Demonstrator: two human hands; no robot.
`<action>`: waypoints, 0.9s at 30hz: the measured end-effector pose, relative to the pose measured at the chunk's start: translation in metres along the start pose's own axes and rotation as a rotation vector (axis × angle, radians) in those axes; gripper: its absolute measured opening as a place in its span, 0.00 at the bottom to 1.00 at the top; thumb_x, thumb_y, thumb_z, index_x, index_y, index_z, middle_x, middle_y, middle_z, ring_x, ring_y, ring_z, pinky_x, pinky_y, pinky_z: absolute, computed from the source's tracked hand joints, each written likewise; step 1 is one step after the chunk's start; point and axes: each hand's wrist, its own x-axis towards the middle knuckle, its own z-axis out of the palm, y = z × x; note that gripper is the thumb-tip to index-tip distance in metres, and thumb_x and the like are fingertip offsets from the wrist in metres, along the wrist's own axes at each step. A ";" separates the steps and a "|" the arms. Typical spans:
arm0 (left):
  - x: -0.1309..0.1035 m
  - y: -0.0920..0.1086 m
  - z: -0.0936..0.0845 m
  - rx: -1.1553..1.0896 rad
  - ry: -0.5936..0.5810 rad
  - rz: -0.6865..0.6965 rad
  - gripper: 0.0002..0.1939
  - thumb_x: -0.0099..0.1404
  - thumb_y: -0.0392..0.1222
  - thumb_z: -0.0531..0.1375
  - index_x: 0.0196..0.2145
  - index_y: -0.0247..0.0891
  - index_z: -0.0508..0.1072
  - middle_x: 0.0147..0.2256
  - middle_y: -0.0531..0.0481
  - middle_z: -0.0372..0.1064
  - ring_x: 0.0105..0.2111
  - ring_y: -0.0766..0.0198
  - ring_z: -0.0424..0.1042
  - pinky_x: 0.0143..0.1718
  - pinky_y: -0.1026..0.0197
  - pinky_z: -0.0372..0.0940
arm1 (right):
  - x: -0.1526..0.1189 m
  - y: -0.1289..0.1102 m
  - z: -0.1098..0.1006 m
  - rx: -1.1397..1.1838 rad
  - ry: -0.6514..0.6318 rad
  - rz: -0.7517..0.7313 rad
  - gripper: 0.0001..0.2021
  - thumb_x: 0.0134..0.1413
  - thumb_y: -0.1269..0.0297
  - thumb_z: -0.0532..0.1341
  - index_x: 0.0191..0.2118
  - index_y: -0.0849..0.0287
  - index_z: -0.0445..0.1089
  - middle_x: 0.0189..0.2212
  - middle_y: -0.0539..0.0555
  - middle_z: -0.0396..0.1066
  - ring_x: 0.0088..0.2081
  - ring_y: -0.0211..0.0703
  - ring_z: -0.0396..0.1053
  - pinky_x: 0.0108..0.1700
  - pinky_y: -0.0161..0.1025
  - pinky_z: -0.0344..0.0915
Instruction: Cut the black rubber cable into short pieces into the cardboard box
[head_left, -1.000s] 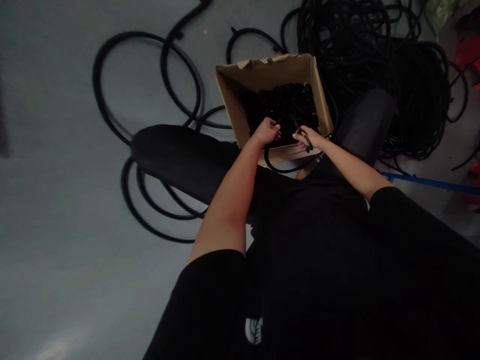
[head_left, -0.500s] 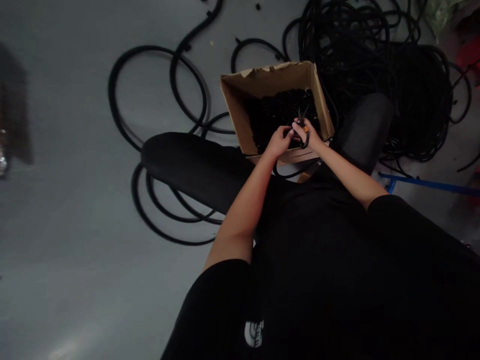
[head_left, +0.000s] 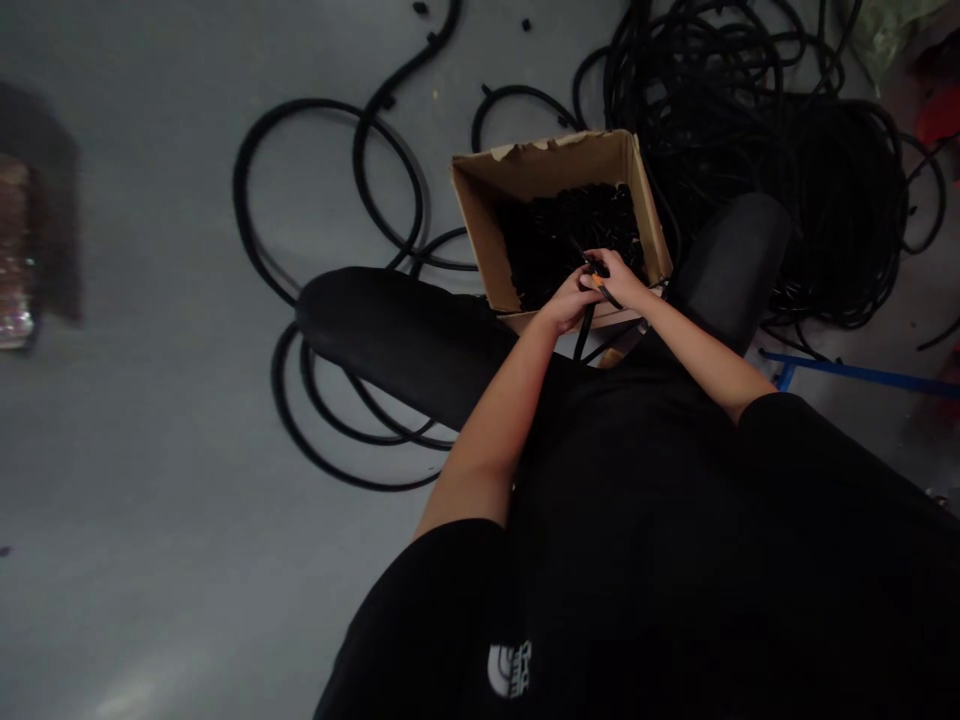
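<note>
My right hand [head_left: 621, 280] is closed round a pair of scissors [head_left: 600, 284] with black and orange handles, over the near side of an open cardboard box [head_left: 480, 235]. My left hand [head_left: 568, 303] meets it there, fingers closed on a black hose [head_left: 585, 332] whose length hangs down from the hands past the box's front edge. Dark blades and fingers overlap, so I cannot tell whether the scissors touch the hose. Inside the box lies a heap of small black pieces [head_left: 592, 212].
A large tangle of black hose [head_left: 810, 200] lies on the floor at the right, behind my knee. Loose hose loops [head_left: 236, 190] spread out at the left. A blue bar [head_left: 862, 368] is at the right, and a shiny bundle [head_left: 15, 255] at the far left edge.
Both hands have come closer together and slightly lower. The scissors, earlier pointing away with blades spread, have turned toward the left hand. A length of hose now shows below the hands.
</note>
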 end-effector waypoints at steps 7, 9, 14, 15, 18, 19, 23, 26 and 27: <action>0.020 -0.033 -0.005 0.034 0.114 0.107 0.40 0.53 0.48 0.81 0.62 0.41 0.76 0.62 0.38 0.81 0.71 0.39 0.77 0.81 0.39 0.68 | -0.002 -0.008 -0.008 -0.242 -0.036 -0.038 0.42 0.77 0.56 0.71 0.90 0.54 0.68 0.73 0.70 0.77 0.77 0.69 0.73 0.85 0.73 0.65; 0.023 -0.038 -0.004 0.026 0.095 0.119 0.40 0.50 0.46 0.83 0.59 0.41 0.76 0.59 0.40 0.82 0.67 0.40 0.79 0.79 0.39 0.69 | -0.007 -0.012 -0.011 -0.328 0.015 -0.015 0.41 0.78 0.57 0.70 0.90 0.55 0.67 0.73 0.70 0.78 0.75 0.71 0.76 0.83 0.73 0.68; 0.020 -0.032 0.001 0.055 0.138 0.099 0.33 0.54 0.42 0.82 0.54 0.42 0.75 0.49 0.46 0.81 0.58 0.48 0.81 0.71 0.45 0.74 | -0.003 -0.006 -0.011 -0.453 -0.023 0.093 0.40 0.78 0.62 0.71 0.88 0.62 0.67 0.72 0.74 0.77 0.72 0.73 0.80 0.80 0.69 0.74; 0.018 -0.029 0.002 0.063 0.156 0.080 0.33 0.54 0.41 0.81 0.54 0.42 0.75 0.48 0.47 0.81 0.57 0.49 0.81 0.70 0.46 0.75 | 0.000 -0.003 -0.012 -0.449 -0.055 0.086 0.41 0.77 0.64 0.71 0.89 0.64 0.66 0.73 0.75 0.77 0.73 0.73 0.80 0.80 0.69 0.74; 0.013 -0.018 0.003 0.070 0.191 0.034 0.34 0.53 0.37 0.81 0.55 0.41 0.75 0.47 0.48 0.81 0.54 0.50 0.82 0.66 0.47 0.78 | 0.009 0.006 -0.017 -0.369 -0.142 0.022 0.45 0.72 0.68 0.71 0.90 0.67 0.64 0.75 0.77 0.76 0.75 0.72 0.78 0.83 0.69 0.72; 0.012 -0.013 0.002 0.064 0.198 0.027 0.35 0.53 0.36 0.81 0.56 0.41 0.75 0.47 0.48 0.81 0.54 0.51 0.83 0.64 0.48 0.79 | 0.010 0.008 -0.020 -0.323 -0.164 -0.004 0.45 0.72 0.68 0.71 0.90 0.67 0.64 0.75 0.75 0.77 0.74 0.70 0.79 0.83 0.69 0.72; 0.009 0.007 -0.006 -0.010 0.203 -0.020 0.32 0.57 0.36 0.78 0.58 0.43 0.78 0.43 0.52 0.79 0.42 0.59 0.81 0.51 0.54 0.81 | 0.007 0.002 -0.030 -0.126 -0.159 -0.083 0.42 0.73 0.69 0.68 0.89 0.63 0.66 0.72 0.69 0.81 0.68 0.63 0.82 0.79 0.68 0.78; 0.007 0.018 -0.013 -0.070 0.143 -0.041 0.29 0.61 0.41 0.79 0.58 0.43 0.78 0.40 0.54 0.76 0.35 0.62 0.77 0.45 0.56 0.80 | 0.000 -0.009 -0.030 -0.069 -0.080 -0.123 0.39 0.75 0.70 0.66 0.88 0.59 0.70 0.73 0.67 0.81 0.69 0.62 0.81 0.80 0.70 0.76; 0.005 0.020 -0.015 -0.069 0.120 -0.028 0.28 0.62 0.43 0.81 0.57 0.43 0.78 0.39 0.53 0.75 0.35 0.62 0.78 0.45 0.55 0.80 | -0.003 -0.011 -0.029 -0.072 -0.060 -0.138 0.38 0.76 0.70 0.66 0.87 0.57 0.71 0.73 0.67 0.81 0.70 0.63 0.79 0.82 0.72 0.74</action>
